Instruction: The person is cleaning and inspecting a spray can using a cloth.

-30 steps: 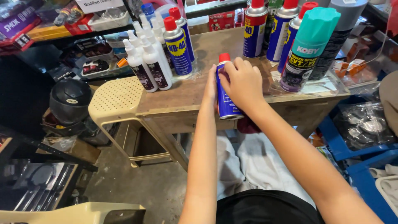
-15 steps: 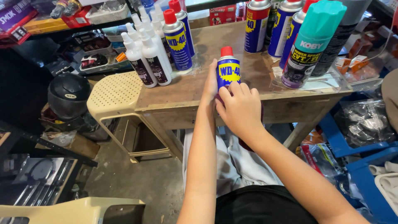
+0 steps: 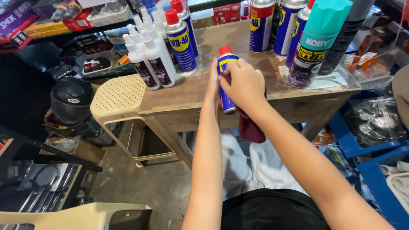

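Cloth (image 3: 251, 125) now wrapping blue spray can (image 3: 226, 76), right hand (image 3: 243, 85) grip closed, left hand (image 3: 213, 85) steadying

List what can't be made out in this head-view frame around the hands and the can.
- Small blue spray can: its front, covered by the right hand.
- Left hand: its fingers, behind the can.
- Dark red cloth: upper part, under the right hand.
- Teal-capped can: top cut by the frame edge.

Spray cans (image 3: 272, 25) stand behind the hands-held can (image 3: 226, 81), bottles (image 3: 149, 64) left.
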